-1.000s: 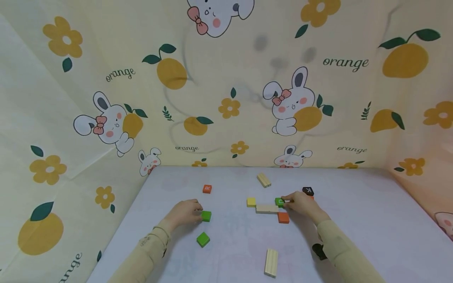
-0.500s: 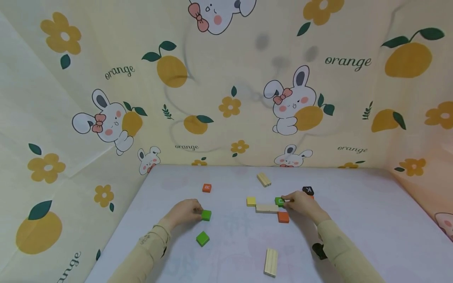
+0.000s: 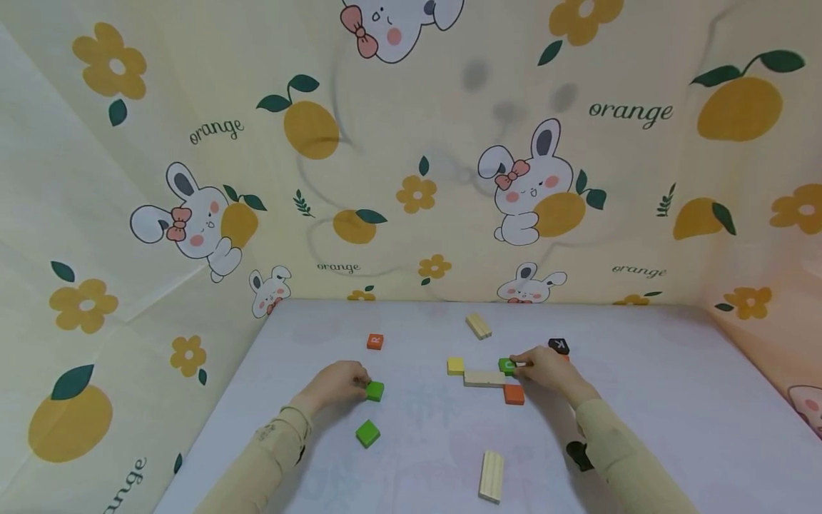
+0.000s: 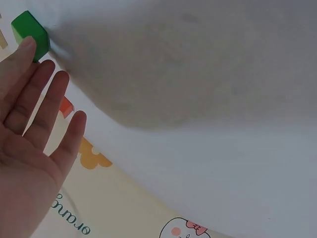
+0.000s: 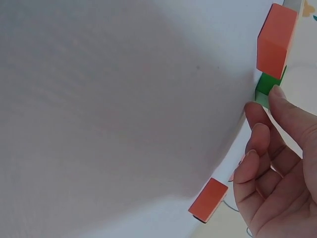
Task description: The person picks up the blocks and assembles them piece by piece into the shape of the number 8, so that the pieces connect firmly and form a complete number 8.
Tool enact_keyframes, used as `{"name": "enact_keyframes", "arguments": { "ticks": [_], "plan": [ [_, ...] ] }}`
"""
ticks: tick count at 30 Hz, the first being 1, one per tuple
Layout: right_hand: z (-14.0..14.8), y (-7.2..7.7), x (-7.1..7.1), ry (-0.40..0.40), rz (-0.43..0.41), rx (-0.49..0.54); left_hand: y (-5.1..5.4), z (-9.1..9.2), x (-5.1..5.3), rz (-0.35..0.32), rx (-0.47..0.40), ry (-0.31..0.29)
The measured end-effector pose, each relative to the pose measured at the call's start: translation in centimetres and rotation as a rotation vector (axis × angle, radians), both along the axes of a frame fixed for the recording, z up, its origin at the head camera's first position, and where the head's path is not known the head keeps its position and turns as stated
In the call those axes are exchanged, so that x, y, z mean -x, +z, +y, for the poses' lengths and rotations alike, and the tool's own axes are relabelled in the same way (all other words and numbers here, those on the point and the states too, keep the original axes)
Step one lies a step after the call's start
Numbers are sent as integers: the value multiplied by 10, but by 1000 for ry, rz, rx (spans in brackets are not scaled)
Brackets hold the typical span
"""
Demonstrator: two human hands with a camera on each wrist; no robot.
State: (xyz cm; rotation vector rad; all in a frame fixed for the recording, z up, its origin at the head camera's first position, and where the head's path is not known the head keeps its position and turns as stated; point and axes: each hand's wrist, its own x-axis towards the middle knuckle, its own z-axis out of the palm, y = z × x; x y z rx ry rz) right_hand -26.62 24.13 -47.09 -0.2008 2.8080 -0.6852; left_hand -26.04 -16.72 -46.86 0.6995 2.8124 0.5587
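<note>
In the head view my left hand (image 3: 337,383) pinches a green block (image 3: 375,391) at the left of the table. The left wrist view shows the thumb against that green block (image 4: 30,34), the other fingers stretched out below. My right hand (image 3: 554,373) pinches a lettered green block (image 3: 507,366) between thumb and index finger. That block sits at the right end of a wooden plank (image 3: 484,379), with a yellow block (image 3: 455,366) at the other end. An orange block (image 3: 514,394) lies at the plank's front right corner. Both held blocks appear to rest on the table.
Another green block (image 3: 368,433) lies in front of my left hand, an orange letter R block (image 3: 375,341) behind it. Loose planks lie at the back (image 3: 478,325) and front (image 3: 491,476). A black K block (image 3: 559,346) and an orange one stand behind my right hand.
The left fingers shift slightly on the green block, which turns a little. My right hand and its block stay in place.
</note>
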Motion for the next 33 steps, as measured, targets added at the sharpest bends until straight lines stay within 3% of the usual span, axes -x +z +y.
{"name": "enact_keyframes", "arguments": {
  "ticks": [4,14,18,26,33],
  "plan": [
    [1,2,1,2,12,-3,2,2,2,-23,-25,1],
    [1,1,1,5,5,-5,4,12,2,-5,-42,-27],
    [1,0,1,4,6,-5,5,23,0,-1,-45,-45],
    [-1,-1,0,-11,-10,4,5,48,-5,46,26,-110],
    [-1,-2,-1,-10,-8,10,4,69,-8,66,44,-125]
  ]
}}
